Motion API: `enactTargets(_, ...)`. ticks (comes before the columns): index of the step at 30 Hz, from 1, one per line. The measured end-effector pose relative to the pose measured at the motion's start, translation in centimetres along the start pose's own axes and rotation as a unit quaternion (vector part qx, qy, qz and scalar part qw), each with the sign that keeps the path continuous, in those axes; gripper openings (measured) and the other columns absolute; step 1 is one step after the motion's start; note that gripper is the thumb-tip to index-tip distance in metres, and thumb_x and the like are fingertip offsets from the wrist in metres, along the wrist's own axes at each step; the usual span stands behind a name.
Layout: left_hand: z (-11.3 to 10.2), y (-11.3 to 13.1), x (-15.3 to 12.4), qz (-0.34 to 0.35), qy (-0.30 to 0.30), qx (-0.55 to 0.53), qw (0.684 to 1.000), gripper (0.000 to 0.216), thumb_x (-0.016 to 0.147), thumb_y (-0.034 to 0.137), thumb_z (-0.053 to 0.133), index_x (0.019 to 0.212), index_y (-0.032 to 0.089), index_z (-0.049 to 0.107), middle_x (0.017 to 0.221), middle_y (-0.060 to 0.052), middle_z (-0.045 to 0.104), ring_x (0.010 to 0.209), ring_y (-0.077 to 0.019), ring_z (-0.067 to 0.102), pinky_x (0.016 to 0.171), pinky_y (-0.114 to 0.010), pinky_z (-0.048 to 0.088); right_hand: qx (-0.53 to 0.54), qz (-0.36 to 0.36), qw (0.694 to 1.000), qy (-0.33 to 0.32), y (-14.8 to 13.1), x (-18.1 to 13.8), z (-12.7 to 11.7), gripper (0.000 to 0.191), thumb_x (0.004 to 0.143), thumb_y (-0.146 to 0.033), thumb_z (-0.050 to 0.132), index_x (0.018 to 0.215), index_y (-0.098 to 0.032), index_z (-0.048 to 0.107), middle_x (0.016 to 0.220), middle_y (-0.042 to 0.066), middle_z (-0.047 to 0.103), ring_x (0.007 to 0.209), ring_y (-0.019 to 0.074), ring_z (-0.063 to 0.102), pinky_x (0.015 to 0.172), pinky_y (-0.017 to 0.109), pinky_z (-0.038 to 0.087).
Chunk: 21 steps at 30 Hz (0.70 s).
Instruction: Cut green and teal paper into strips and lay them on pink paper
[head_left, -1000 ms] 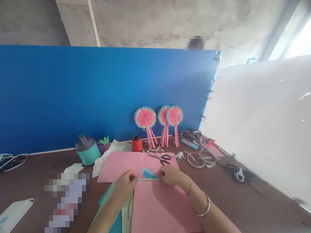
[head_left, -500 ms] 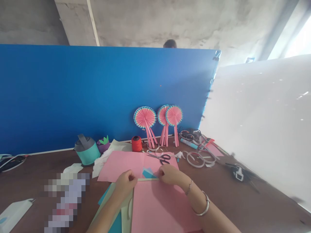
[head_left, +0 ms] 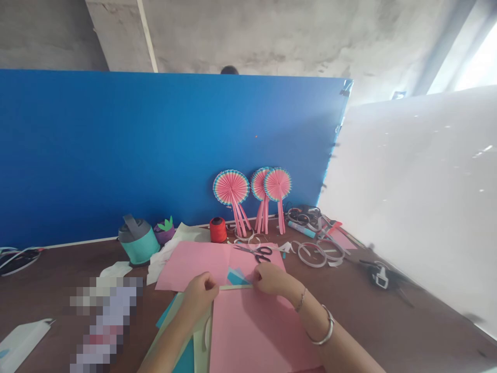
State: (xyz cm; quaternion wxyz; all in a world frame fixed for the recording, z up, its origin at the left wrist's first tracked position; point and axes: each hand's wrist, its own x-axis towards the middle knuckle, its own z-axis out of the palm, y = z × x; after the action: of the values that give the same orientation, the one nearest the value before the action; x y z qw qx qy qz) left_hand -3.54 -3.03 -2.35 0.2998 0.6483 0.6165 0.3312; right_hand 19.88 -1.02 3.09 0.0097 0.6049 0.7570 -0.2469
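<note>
A large pink paper sheet (head_left: 252, 331) lies in front of me. Along its far edge runs a narrow pale paper strip (head_left: 236, 287). My left hand (head_left: 202, 291) pinches the strip's left end, thumb against curled fingers. At the other end my right hand (head_left: 268, 278), with two bracelets on the arm, is closed on it too. Small blue paper pieces (head_left: 237, 277) lie just beyond the strip. Dark-handled scissors (head_left: 257, 252) rest on another pink sheet (head_left: 194, 264), past my right hand. Pale green and blue sheets (head_left: 186, 355) stick out under my left forearm.
Three round pink folded-paper fans (head_left: 231, 187) lean on the blue partition (head_left: 116, 145). Nearby stand a red thread spool (head_left: 218, 230), a purple pot (head_left: 164, 233) and a teal-grey container (head_left: 139, 243). White tape loops (head_left: 312, 255) lie right, a white packet (head_left: 24, 342) left.
Both hands stay in place, pinching the strip. Behind the partition, the top of a person's head has moved to the left.
</note>
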Motion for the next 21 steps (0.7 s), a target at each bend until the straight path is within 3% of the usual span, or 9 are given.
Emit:
enactTargets(13,-0.3,0.8,-0.4,-0.012,0.011,-0.015,1.0,0.011,0.064,0.026,0.051,0.061,0.024,0.041,0.06,0.005,0.046,0.062,-0.0152,0.048,0.059,-0.026,0.034,0.002,-0.011,1.0,-0.01,0.0,-0.2,-0.3,0.023,0.071,-0.007,0.059,0.085,-0.014,0.075,0.092,0.011,0.073,0.081,0.0195,0.063,0.061,0.024,0.036)
enactTargets(21,-0.8,1.5,-0.6,-0.002,0.003,-0.053,0.999,0.011,0.068,0.032,0.051,0.068,0.025,0.043,0.063,0.005,0.049,0.063,-0.0166,0.052,0.062,-0.027,0.04,0.021,-0.027,0.999,-0.03,0.3,-0.2,-0.7,0.018,0.07,-0.007,0.056,0.075,-0.015,0.072,0.076,0.005,0.07,0.065,0.0135,0.056,0.057,0.022,0.035)
